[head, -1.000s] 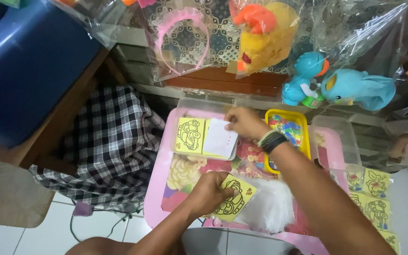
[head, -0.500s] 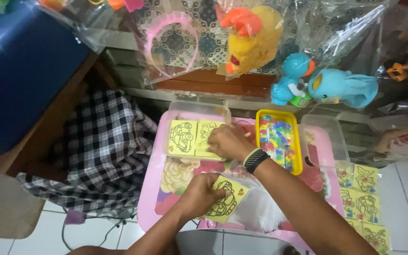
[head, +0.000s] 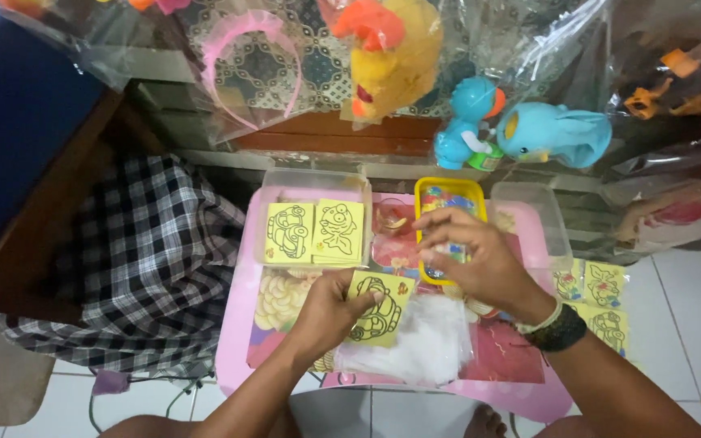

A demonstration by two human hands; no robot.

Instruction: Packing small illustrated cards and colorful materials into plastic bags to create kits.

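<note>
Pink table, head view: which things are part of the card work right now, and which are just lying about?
In use:
left hand holding a yellow card
right hand over the yellow tray
clear box with two yellow cards

Lying about:
blue toy
pink headband
checked cloth
plastic bags

right hand [head: 472, 264] left clear tray [head: 311, 180] | now over yellow tray [head: 449, 188]

A blue elephant toy [head: 557, 134], a pink headband [head: 249, 61] — and checked cloth [head: 144, 259] at left.
</note>
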